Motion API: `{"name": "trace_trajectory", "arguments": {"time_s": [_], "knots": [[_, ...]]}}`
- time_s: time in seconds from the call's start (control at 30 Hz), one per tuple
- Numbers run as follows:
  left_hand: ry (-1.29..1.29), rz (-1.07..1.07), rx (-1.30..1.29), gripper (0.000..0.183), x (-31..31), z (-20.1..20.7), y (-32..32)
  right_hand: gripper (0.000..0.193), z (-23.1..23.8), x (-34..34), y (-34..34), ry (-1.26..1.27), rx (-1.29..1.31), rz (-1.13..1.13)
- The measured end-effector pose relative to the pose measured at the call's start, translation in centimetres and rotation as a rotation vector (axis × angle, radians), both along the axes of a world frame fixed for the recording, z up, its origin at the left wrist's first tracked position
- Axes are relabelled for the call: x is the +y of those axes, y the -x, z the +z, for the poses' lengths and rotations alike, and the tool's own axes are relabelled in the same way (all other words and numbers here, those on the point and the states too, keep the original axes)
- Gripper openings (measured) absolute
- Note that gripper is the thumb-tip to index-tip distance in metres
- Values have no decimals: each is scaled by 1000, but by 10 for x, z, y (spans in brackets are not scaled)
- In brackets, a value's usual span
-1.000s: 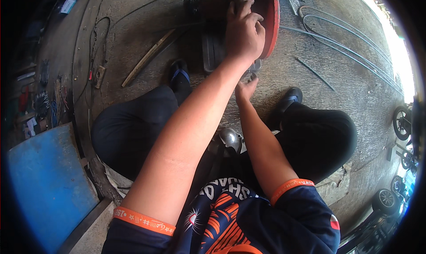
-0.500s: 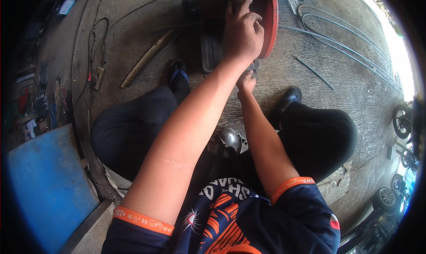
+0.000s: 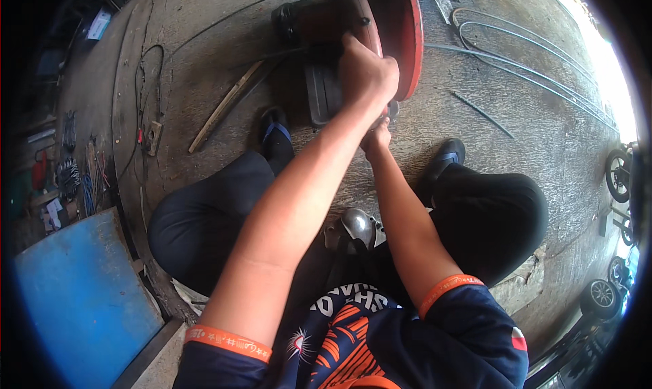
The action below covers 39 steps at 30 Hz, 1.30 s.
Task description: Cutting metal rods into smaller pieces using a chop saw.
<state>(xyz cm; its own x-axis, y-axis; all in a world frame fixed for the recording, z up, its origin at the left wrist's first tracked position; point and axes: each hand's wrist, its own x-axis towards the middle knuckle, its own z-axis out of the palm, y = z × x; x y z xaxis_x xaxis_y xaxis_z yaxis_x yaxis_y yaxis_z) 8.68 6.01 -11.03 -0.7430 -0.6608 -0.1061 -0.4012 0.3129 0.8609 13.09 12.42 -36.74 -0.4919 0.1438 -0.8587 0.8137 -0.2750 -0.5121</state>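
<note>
A chop saw with a round red guard point(image 3: 411, 43) stands on the floor in front of me, its dark motor to the left. My left hand point(image 3: 369, 73) is closed around the near part of its curved reddish handle point(image 3: 363, 19); most fingers are out of sight on the far side. Lower down, my right hand point(image 3: 377, 138) is closed at the near end of the saw's metal base point(image 3: 322, 94). What its fingers grip there is hidden. The blade and any work in the saw cannot be made out.
Bent metal rods point(image 3: 523, 66) and a short rod point(image 3: 482, 114) lie to the right. A wooden strip point(image 3: 225, 107) and a black cable point(image 3: 159, 77) lie left. A rounded shiny metal part point(image 3: 356, 226) sits between my legs. A blue panel point(image 3: 85, 301) is at lower left.
My left hand has come nearer to me along the handle, from fingers laid over it to a closed grip. My right hand stays by the base. The view has shifted slightly.
</note>
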Motion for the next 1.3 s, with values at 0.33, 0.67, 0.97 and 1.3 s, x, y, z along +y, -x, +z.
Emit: {"name": "trace_trajectory", "arguments": {"time_s": [0.33,0.67,0.97,1.3], "knots": [[-7,-62,-191,25,-31,77,53,66,-10,-8,-2,47,-69,-143],[-30,-108,-219,29,-36,79,60,67,-13,7,-5,229,39,-34],[63,-26,-164,32,-38,67,65,61,0,6,-6,261,-66,-112],[92,-104,-151,34,-49,86,72,61,-22,8,-4,-240,105,243]]}}
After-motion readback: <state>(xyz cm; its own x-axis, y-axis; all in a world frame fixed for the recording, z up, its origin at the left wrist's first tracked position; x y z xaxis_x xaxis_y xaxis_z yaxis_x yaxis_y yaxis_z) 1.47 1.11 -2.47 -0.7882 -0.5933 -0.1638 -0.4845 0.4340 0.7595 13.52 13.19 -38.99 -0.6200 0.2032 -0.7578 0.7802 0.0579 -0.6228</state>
